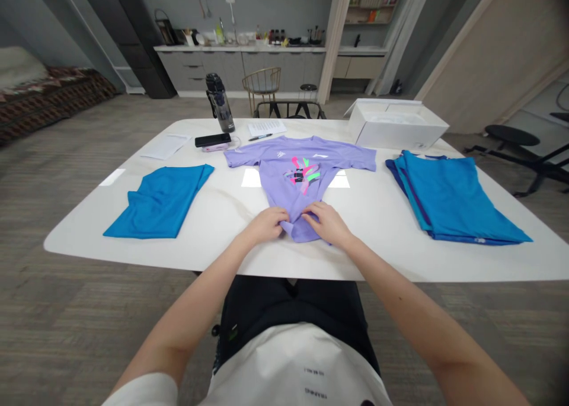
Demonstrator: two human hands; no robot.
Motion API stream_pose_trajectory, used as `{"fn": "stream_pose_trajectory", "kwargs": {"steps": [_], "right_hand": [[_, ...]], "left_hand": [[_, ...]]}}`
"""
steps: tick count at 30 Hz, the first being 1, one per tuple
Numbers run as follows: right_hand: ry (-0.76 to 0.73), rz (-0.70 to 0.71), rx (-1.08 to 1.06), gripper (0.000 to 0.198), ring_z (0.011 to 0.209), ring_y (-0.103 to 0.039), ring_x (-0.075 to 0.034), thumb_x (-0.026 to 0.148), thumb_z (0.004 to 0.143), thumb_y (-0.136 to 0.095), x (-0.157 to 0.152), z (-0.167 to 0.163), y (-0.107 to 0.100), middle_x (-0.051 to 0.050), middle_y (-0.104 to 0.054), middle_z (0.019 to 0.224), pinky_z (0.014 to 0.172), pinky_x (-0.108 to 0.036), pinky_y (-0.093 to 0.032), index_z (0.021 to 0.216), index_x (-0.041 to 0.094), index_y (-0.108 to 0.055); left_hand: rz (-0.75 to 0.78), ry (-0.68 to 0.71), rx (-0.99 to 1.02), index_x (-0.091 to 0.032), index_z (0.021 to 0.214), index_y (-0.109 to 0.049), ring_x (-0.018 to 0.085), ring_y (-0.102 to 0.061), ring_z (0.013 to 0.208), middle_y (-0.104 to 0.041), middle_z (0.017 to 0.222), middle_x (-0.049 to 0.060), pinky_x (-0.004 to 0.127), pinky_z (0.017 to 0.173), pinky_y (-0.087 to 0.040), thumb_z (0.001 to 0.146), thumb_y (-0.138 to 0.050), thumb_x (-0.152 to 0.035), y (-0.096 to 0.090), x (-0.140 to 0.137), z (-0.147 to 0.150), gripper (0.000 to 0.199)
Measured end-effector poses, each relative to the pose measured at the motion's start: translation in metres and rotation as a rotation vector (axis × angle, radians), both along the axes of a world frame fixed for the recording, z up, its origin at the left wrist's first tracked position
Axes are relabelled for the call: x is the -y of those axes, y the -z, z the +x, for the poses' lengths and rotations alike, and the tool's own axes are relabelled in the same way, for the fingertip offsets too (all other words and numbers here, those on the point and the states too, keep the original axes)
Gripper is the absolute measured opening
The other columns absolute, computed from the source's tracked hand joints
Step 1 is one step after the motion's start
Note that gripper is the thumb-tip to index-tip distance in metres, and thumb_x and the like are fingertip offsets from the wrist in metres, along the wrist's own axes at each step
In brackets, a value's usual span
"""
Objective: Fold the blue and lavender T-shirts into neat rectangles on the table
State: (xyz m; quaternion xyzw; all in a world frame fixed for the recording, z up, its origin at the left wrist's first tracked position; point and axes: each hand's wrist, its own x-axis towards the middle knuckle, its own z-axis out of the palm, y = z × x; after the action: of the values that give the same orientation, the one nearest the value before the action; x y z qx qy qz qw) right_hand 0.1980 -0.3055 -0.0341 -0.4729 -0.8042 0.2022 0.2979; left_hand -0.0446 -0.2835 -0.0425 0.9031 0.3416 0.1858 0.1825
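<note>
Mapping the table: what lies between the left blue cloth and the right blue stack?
Head view: the purple T-shirt lies between the blue cloth and blue stack, left hand and right hand at its lower end.

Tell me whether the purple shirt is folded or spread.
Mostly spread: the purple shirt has its sleeves out, print up, lower end bunched between left hand and right hand.

The person's left arm (202,311) and right arm (413,305) reach forward over the near edge of the bench (377,228), the forearms bare and converging toward its middle. The left hand (265,223) is low near that edge, back upward, fingers curled inward. The right hand (328,223) faces it across a small gap, back upward, thumb and fingertips drawn close together.
</note>
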Motion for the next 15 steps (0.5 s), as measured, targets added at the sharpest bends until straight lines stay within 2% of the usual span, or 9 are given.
{"fn": "stream_pose_trajectory", "kwargs": {"steps": [3, 6, 10, 13, 15], "right_hand": [[0.06, 0.1, 0.161, 0.019, 0.107, -0.064, -0.027, 0.029, 0.1, -0.059, 0.004, 0.008, 0.008, -0.01, -0.072, 0.111, 0.098, -0.041, -0.049, 0.108, 0.021, -0.074], [0.11, 0.093, 0.185, 0.022, 0.107, -0.065, -0.027, 0.031, 0.1, -0.058, 0.012, 0.017, 0.01, -0.01, -0.072, 0.113, 0.096, -0.04, -0.05, 0.113, 0.022, -0.073], [0.069, 0.0, 0.197, 0.024, 0.093, -0.069, -0.023, 0.033, 0.101, -0.056, 0.028, 0.028, 0.008, -0.007, -0.075, 0.105, 0.085, -0.034, -0.051, 0.116, 0.023, -0.073], [0.03, 0.019, 0.29, 0.025, 0.089, -0.069, -0.022, 0.037, 0.101, -0.059, 0.041, 0.03, 0.006, -0.006, -0.073, 0.102, 0.081, -0.032, -0.05, 0.118, 0.024, -0.073], [0.053, 0.054, 0.349, 0.029, 0.09, -0.069, -0.022, 0.044, 0.1, -0.061, 0.049, 0.027, 0.006, -0.007, -0.072, 0.103, 0.081, -0.031, -0.05, 0.119, 0.024, -0.072]], "left_hand": [[-0.002, -0.04, -0.167, -0.022, 0.099, -0.079, 0.023, -0.069, 0.105, -0.077, 0.103, 0.005, 0.034, 0.101, -0.052, 0.071, -0.047, -0.003, 0.001, 0.012, -0.02, 0.046], [-0.038, -0.138, -0.299, -0.023, 0.107, -0.08, 0.023, -0.07, 0.105, -0.079, 0.11, 0.004, 0.033, 0.096, -0.052, 0.075, -0.049, -0.009, -0.011, 0.023, -0.049, 0.046], [-0.13, -0.318, -0.474, -0.027, 0.089, -0.08, 0.024, -0.072, 0.089, -0.08, 0.093, 0.003, 0.03, 0.08, -0.051, 0.08, -0.053, -0.02, -0.037, 0.038, -0.087, 0.029], [-0.144, -0.407, -0.532, -0.025, 0.082, -0.077, 0.025, -0.071, 0.081, -0.077, 0.084, 0.005, 0.032, 0.073, -0.049, 0.086, -0.053, -0.029, -0.049, 0.05, -0.092, 0.024], [-0.083, -0.401, -0.507, -0.023, 0.088, -0.075, 0.026, -0.071, 0.083, -0.076, 0.087, 0.007, 0.034, 0.075, -0.05, 0.092, -0.049, -0.031, -0.047, 0.059, -0.077, 0.027]]}}
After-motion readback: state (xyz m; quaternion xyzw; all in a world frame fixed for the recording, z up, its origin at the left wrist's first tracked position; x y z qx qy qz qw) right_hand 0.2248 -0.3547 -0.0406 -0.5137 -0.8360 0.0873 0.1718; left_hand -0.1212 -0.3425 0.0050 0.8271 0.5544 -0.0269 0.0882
